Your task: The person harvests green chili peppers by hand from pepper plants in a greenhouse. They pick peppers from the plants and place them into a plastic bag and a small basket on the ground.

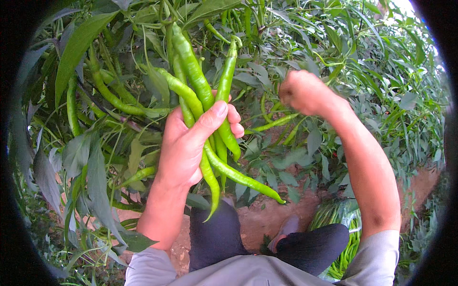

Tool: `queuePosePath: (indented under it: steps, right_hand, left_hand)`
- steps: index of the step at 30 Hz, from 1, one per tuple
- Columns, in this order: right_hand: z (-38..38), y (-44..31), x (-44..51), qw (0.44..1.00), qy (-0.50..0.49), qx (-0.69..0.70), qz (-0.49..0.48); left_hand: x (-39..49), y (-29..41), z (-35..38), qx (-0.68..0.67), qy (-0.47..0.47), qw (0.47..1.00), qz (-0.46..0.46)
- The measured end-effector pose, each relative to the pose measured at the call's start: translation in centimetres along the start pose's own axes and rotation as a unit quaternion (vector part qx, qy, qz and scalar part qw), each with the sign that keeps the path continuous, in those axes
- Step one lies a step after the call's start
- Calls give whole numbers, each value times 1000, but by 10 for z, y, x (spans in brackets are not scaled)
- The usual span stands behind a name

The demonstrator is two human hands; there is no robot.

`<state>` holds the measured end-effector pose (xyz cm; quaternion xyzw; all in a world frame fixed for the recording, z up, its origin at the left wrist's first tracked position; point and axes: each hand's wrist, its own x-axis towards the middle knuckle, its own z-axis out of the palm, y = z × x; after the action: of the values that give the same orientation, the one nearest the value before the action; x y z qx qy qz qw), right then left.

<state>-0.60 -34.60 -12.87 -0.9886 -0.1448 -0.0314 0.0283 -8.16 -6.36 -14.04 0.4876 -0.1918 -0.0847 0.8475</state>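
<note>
My left hand (195, 143) is closed around a bunch of several long green chili peppers (191, 68), their stem ends up and their tips hanging below the palm. Beside the pepper plants on the right, my right hand (304, 92) is raised with its fingers curled and blurred by motion; whether it holds anything does not show. Just below that hand, green chili peppers (273, 123) hang among the leaves. More curved peppers (118, 102) hang on the plant left of my left hand.
Dense pepper foliage (89, 164) lies close on the left and across the top. By my bent knee at the lower right stands a clear plastic bag (352, 225) full of green peppers. Bare reddish soil (261, 221) shows between my legs, near a shoe (288, 227).
</note>
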Motion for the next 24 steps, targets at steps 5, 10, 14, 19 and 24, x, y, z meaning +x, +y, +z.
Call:
queuePosePath:
  steps: [5, 10, 14, 19, 24]
  right_hand:
    - [3, -21, 10, 974, -149, -168, 11]
    - [-7, -15, 9, 968, -204, -129, 72]
    - [-12, 0, 10, 955, -247, -130, 102]
    - [-13, 3, 1, 967, -189, -154, 77]
    - [-38, 4, -6, 987, -104, -83, 87]
  left_hand:
    - [0, 0, -4, -6, -6, 1000, 0]
    - [0, 1, -5, -6, -17, 1000, 1]
    - [1, 1, -6, -4, -17, 1000, 7]
    - [-1, 4, -4, 10, -9, 1000, 0]
    - [-2, 3, -5, 9, -8, 1000, 2]
